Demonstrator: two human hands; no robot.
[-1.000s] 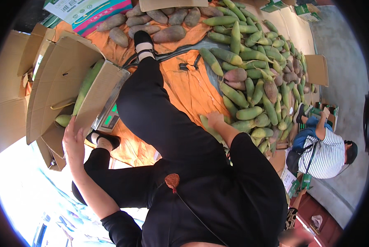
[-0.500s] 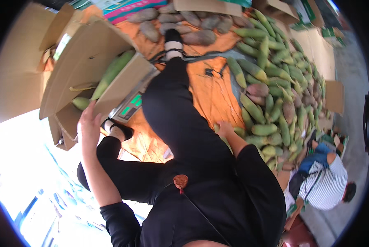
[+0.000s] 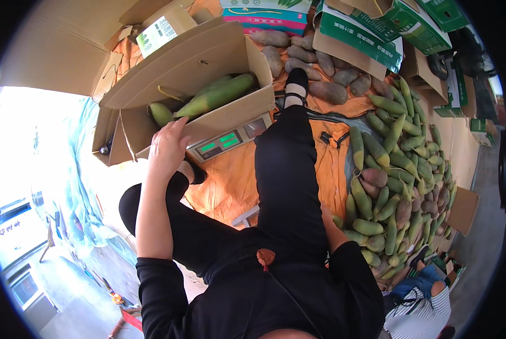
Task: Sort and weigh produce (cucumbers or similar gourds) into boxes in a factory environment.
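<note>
My left hand (image 3: 170,140) is at the near edge of an open cardboard box (image 3: 230,116). Its fingers are stretched out, close to the tip of a long green radish (image 3: 222,96) lying inside. A second, shorter green radish (image 3: 161,113) sits in the box's left end. Under the box is a scale (image 3: 225,143) with lit green displays. My right hand (image 3: 330,222) is down beside my right thigh, near the pile of green radishes (image 3: 380,198). Its fingers are hidden behind my leg, so whatever it may hold does not show.
Reddish-brown radishes (image 3: 328,92) lie at the far side on an orange sheet (image 3: 225,183). Green printed cartons (image 3: 352,39) stand behind them. Black cables (image 3: 335,138) cross the sheet. Another person in a striped top (image 3: 425,311) is at the lower right.
My view has turned left, so the box and pile appear further right. My left hand stays by the box edge. My right hand has drawn back and its fingers have gone behind my thigh.
</note>
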